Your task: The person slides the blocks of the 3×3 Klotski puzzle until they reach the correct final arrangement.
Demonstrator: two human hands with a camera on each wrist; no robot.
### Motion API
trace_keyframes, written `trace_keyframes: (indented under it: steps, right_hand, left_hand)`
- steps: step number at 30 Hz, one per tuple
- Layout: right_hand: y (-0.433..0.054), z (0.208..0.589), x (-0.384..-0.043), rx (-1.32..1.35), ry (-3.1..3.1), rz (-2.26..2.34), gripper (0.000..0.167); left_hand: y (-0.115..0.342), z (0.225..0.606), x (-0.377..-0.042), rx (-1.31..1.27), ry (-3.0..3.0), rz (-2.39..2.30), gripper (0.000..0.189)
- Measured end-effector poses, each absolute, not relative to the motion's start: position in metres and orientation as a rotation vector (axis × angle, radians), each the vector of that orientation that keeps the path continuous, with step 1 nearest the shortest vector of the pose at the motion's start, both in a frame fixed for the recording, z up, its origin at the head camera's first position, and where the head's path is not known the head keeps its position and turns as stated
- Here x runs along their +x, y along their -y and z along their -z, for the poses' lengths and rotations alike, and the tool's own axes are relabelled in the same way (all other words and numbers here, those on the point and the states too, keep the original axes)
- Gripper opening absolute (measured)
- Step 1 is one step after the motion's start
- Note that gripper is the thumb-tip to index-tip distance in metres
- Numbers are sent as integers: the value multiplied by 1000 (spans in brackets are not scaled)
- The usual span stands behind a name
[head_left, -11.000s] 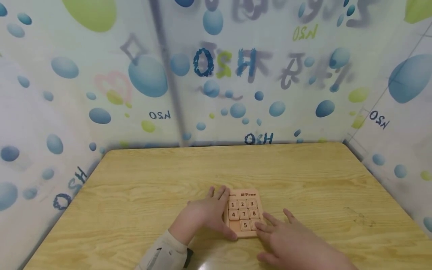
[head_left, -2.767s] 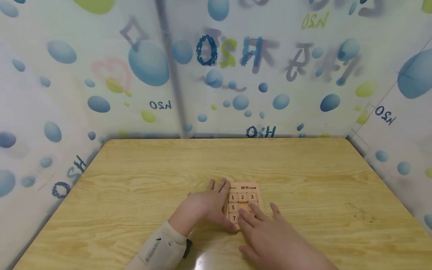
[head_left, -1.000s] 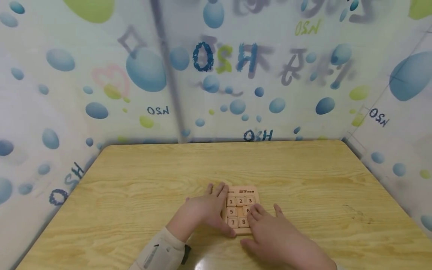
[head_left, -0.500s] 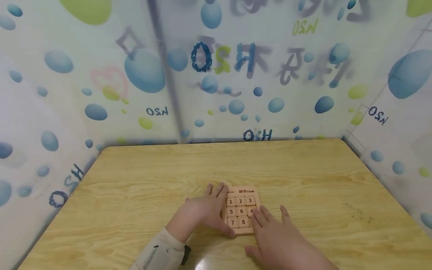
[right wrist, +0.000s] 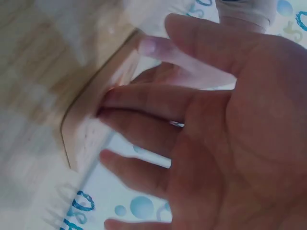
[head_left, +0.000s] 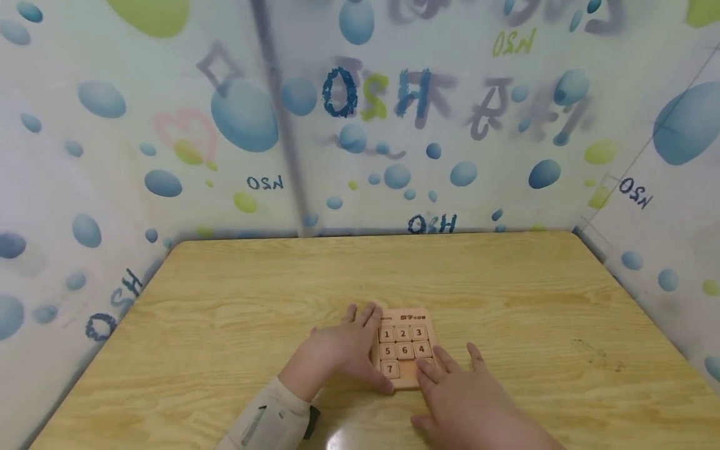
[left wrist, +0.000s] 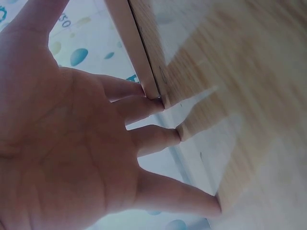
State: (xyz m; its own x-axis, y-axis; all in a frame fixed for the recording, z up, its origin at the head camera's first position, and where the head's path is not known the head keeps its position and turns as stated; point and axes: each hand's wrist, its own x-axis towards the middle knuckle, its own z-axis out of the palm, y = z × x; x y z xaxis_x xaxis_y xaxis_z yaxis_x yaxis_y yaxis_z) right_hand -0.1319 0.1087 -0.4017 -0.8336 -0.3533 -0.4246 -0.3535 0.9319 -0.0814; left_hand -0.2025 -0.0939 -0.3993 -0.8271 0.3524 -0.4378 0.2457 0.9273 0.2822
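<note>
A wooden sliding number puzzle (head_left: 416,312) lies flat on the table. Tiles 1, 2, 3 fill its top row, and 5, 6 (head_left: 404,350) and 4 (head_left: 422,349) the middle one. Tile 7 (head_left: 390,369) sits bottom left beside a bare slot. My left hand (head_left: 345,350) braces the board's left side, thumb at the near corner and straight fingers at the far end; the left wrist view shows these fingers spread. My right hand (head_left: 467,394) rests its extended fingertips on the bottom right tile, covering its number. In the right wrist view, two fingers (right wrist: 139,103) reach the board.
The wood-grain table (head_left: 270,281) stretches around the board to a patterned wall (head_left: 349,181) behind, with more wall on both sides. Light glares off the near part of the tabletop.
The gap went from the centre to the bottom middle: tile 6 slid left, 4 moved up, then 8 left its slot towards my right fingertips. My left hand stayed on the board.
</note>
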Motion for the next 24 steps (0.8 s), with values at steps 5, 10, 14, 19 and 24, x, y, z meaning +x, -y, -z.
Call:
trace_keyframes:
  steps: [5, 10, 14, 19, 24]
  right_hand:
    - [-106, 401, -132, -695, -2662, 105, 72]
    - [-106, 403, -139, -904, -2614, 216, 66]
    - [-116, 400, -140, -857, -2655, 134, 64]
    - [-119, 396, -140, -817, -2685, 90, 62]
    - [-108, 398, -145, -879, -2708, 124, 66]
  left_hand:
    - [94, 399, -203, 435, -2590, -279, 138]
    - [96, 397, -203, 447, -2592, -282, 136]
    - [95, 398, -203, 437, -2581, -288, 138]
    - [93, 398, -203, 426, -2579, -265, 139]
    - [93, 398, -205, 411, -2564, -253, 137]
